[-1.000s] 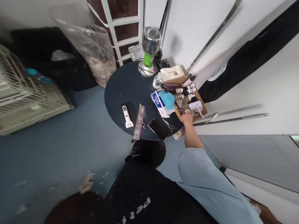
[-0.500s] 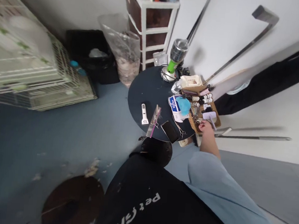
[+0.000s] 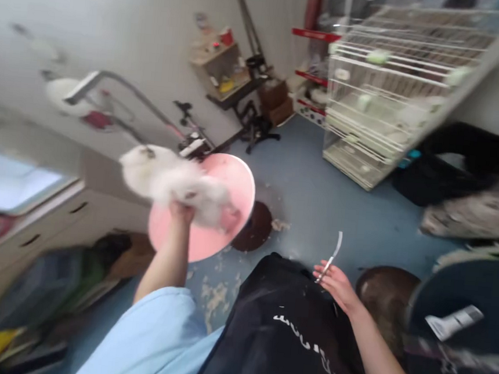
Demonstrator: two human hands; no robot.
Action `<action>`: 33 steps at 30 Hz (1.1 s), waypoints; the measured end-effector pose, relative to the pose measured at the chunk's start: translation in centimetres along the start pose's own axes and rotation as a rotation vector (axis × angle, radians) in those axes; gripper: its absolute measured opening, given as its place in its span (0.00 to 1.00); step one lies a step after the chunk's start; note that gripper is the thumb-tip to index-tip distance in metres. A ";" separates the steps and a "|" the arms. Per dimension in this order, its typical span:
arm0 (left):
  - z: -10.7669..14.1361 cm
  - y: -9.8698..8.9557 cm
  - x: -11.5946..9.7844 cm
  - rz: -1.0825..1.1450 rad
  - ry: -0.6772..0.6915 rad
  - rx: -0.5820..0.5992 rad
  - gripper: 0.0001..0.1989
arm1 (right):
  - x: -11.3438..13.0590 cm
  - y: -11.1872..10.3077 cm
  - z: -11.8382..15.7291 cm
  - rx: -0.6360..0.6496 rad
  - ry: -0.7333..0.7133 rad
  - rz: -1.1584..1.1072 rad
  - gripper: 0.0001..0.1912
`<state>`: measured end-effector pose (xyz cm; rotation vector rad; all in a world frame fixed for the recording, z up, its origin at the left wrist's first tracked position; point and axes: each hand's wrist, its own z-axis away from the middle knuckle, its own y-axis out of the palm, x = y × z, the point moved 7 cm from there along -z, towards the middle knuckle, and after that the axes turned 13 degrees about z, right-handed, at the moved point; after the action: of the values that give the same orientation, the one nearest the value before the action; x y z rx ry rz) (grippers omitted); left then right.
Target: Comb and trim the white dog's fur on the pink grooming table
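Observation:
A fluffy white dog (image 3: 163,173) is on a round pink table (image 3: 236,180) at the left, blurred by motion. My left hand (image 3: 181,213) is closed at its near side, with the fingers partly hidden in the fur. Low over the floor, to the right of my black apron (image 3: 280,329), my right hand (image 3: 340,285) holds a slim pair of scissors (image 3: 337,248). Their pale, curved end points up and away from me. The fingers about them are partly spread, and the scissors' handles are hard to make out.
At the right, a dark round table (image 3: 442,285) carries a white clipper (image 3: 453,322). A brown round stool (image 3: 387,280) stands beside it. A white wire cage (image 3: 365,162) is at the back. A grey metal arm (image 3: 131,92) rises behind the pink table. Hair clippings (image 3: 216,297) lie on the floor.
My view has swung left from the dark table to the pink one. My right hand has left the tool basket and now has scissors. My left hand has come into view on the dog.

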<state>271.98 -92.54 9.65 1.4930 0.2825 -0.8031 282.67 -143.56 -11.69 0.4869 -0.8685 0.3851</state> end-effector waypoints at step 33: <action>2.0 -4.5 -5.4 0.098 0.108 -0.446 0.33 | 9.6 36.5 -14.2 0.734 -0.430 1.425 0.26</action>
<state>264.67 -92.34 9.72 1.1208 0.4351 -0.5377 278.74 -104.42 -2.77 0.5553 -1.4034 2.0072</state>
